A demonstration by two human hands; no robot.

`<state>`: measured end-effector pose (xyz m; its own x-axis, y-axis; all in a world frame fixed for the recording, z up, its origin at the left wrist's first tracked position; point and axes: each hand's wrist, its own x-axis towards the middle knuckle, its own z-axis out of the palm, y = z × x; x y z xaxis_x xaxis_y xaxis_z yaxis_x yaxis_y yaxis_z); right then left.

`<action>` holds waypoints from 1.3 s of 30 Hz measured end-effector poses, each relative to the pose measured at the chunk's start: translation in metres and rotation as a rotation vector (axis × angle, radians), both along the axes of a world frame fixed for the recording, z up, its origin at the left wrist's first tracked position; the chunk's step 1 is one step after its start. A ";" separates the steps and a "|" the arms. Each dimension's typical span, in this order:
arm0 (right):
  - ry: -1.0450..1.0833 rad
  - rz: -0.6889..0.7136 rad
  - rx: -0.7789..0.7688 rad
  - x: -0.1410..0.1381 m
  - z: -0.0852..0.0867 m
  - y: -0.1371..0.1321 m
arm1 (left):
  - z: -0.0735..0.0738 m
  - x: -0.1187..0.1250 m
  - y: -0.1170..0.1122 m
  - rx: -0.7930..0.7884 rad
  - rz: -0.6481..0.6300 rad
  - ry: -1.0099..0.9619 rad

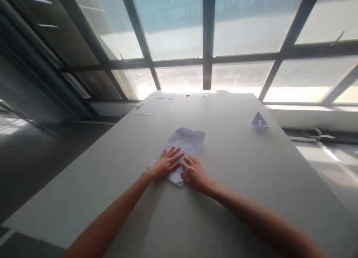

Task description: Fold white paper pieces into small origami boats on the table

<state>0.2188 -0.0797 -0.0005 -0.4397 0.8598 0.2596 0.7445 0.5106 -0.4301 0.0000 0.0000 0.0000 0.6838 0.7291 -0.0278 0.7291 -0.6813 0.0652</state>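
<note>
A folded sheet of white paper point(186, 140) lies on the table in front of me, with creases across it and its far edge raised a little. My left hand point(167, 164) rests flat on its near left part, fingers spread. On the near right part is my right hand point(195, 174), its fingers slightly bent and the thumb apart, touching the paper beside the left fingertips. Both hands press from above, neither gripping. The layers under my palms are hidden.
The white table point(240, 183) reaches toward large windows point(179, 34). A folded paper boat point(260, 122) stands near its right edge. Flat sheets of paper point(147, 108) lie at the far left, and round holes point(187, 96) mark the far end. A dark curtain point(53, 71) hangs at left.
</note>
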 end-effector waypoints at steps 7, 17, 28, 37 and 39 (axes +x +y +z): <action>-0.060 -0.032 -0.038 -0.002 0.001 -0.008 | -0.001 0.000 -0.001 0.022 0.050 -0.020; -0.115 0.000 -0.032 -0.002 0.005 -0.008 | 0.012 0.083 0.093 -0.087 0.051 0.039; -0.132 0.020 0.094 -0.041 0.020 -0.019 | 0.009 0.096 0.127 0.103 0.159 -0.002; -0.238 0.038 0.152 -0.028 0.009 -0.007 | 0.019 0.104 0.149 0.168 0.220 -0.026; -0.246 0.064 0.164 -0.025 0.007 -0.009 | 0.020 0.100 0.148 0.178 0.237 -0.035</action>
<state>0.1941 -0.0886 0.0065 -0.5588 0.7834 0.2722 0.7799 0.6080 -0.1487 0.1003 0.1483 0.0204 0.4919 0.8600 0.1358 0.8688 -0.4951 -0.0120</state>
